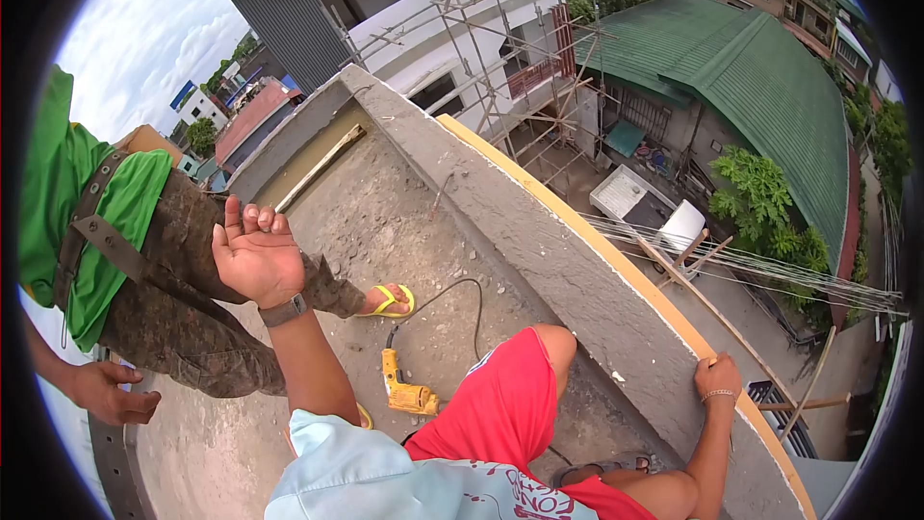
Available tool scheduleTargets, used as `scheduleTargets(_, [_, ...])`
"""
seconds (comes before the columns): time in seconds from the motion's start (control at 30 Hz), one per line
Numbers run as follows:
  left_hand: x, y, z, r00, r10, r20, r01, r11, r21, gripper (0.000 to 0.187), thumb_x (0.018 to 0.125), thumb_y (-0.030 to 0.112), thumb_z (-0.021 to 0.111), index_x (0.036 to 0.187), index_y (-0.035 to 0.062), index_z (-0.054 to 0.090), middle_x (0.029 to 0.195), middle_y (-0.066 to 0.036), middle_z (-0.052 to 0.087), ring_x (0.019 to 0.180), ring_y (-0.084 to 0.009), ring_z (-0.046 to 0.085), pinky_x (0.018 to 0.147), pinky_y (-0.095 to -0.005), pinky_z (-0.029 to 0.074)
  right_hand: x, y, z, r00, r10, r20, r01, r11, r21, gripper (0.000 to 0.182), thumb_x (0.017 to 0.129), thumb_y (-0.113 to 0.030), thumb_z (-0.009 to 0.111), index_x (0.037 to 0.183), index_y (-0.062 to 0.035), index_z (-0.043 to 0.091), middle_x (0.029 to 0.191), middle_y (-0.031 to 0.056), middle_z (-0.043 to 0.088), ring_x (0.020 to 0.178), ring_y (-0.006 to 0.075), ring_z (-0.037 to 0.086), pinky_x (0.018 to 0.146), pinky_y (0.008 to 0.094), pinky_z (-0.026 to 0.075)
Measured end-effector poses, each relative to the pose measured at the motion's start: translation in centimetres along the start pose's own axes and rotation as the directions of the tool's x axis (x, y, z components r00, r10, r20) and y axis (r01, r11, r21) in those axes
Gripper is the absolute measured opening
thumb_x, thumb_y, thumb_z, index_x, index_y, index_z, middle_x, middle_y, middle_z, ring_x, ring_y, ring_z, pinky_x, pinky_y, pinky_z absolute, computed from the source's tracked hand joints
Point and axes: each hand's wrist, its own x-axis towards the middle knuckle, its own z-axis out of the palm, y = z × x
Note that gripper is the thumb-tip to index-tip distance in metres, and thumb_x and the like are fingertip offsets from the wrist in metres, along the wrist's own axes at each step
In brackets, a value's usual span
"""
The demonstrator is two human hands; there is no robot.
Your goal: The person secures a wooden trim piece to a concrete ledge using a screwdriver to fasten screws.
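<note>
My right hand is closed over the yellow board capping the outer edge of the concrete parapet, steadying it, I judge. My left hand is raised, fingers spread, holding nothing, beside a co-worker's camouflage trousers. A yellow drill lies on the roof slab by my knee; the next move likely calls for reaching down to it.
</note>
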Motion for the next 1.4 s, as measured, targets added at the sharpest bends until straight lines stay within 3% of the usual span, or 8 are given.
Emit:
scheduleTargets(0.17, [0.1,0.0,0.2,1.0,-0.004,-0.007,0.004,1.0,-0.018,0.038,0.094,0.036,0.042,0.11,0.0036,0.054,0.082,-0.006,0.049,0.072,-0.0186,0.045,0.064,-0.0328,0.037,1.1,1.7,2.3,0.999,0.025,-0.023,-0.025,1.0,0.009,0.035,0.083,-0.029,0.051,0.09,0.0042,0.06,0.099,0.0274,0.061,0.095,0.0423,0.06,0.084,0.0471,0.048])
scheduleTargets(0.27, [0.1,0.1,0.1,1.0,0.0,-0.009,0.0,1.0,-0.02,0.038,0.094,0.036,0.041,0.111,0.0034,0.054,0.082,-0.006,0.049,0.072,-0.0187,0.045,0.064,-0.0328,0.038,1.4,2.0,2.6,1.0,0.006,0.006,-0.006,1.0,-0.026,0.038,0.084,-0.03,0.052,0.097,0.0035,0.061,0.103,0.0254,0.061,0.094,0.042,0.062,0.082,0.0483,0.049])
scheduleTargets(0.33, [0.2,0.1,-0.1,1.0,0.008,-0.016,-0.008,1.0,-0.018,0.039,0.094,0.036,0.041,0.111,0.0034,0.054,0.082,-0.006,0.049,0.072,-0.0187,0.045,0.064,-0.0329,0.038,1.4,1.9,2.7,1.0,0.016,-0.019,-0.016,1.0,-0.012,0.035,0.083,-0.028,0.051,0.09,0.0043,0.06,0.1,0.0278,0.061,0.095,0.0423,0.06,0.084,0.0472,0.048])
scheduleTargets(0.5, [0.5,0.2,-0.3,0.998,-0.058,0.011,0.059,0.992,-0.109,0.039,0.093,0.036,0.041,0.111,0.0031,0.053,0.082,-0.007,0.049,0.072,-0.0191,0.045,0.064,-0.033,0.04,1.2,1.7,2.6,1.0,0.013,-0.027,-0.013,1.0,-0.002,0.035,0.083,-0.029,0.052,0.091,0.004,0.06,0.1,0.0283,0.062,0.094,0.0428,0.061,0.083,0.0475,0.048])
scheduleTargets(0.87, [0.0,0.9,-0.5,0.999,-0.045,-0.012,0.044,0.993,-0.11,0.039,0.093,0.036,0.041,0.11,0.003,0.053,0.082,-0.006,0.049,0.072,-0.0187,0.045,0.063,-0.0325,0.04,0.3,0.8,1.5,0.999,0.029,-0.034,-0.027,0.999,0.043,0.035,0.084,-0.03,0.052,0.091,0.0037,0.06,0.097,0.0295,0.063,0.094,0.043,0.061,0.082,0.0481,0.049])
scheduleTargets(0.93, [0.1,1.1,-1.2,0.992,-0.047,0.12,0.066,0.985,-0.162,0.038,0.093,0.032,0.042,0.111,0.0004,0.054,0.088,-0.009,0.048,0.077,-0.0204,0.047,0.067,-0.0334,0.043,0.2,0.7,1.5,0.999,0.034,-0.034,-0.032,0.998,0.056,0.035,0.084,-0.03,0.052,0.091,0.0037,0.06,0.097,0.0296,0.063,0.093,0.0431,0.061,0.082,0.0482,0.049])
scheduleTargets(1.4, [0.0,1.6,-0.5,0.999,-0.033,0.035,0.038,0.991,-0.128,0.038,0.093,0.036,0.042,0.109,0.0038,0.055,0.082,-0.006,0.049,0.073,-0.019,0.047,0.064,-0.0328,0.041,1.0,1.7,2.8,0.998,0.021,-0.06,-0.018,0.998,0.053,0.034,0.083,-0.029,0.053,0.089,0.0036,0.06,0.094,0.0295,0.063,0.091,0.0444,0.062,0.079,0.0493,0.049])
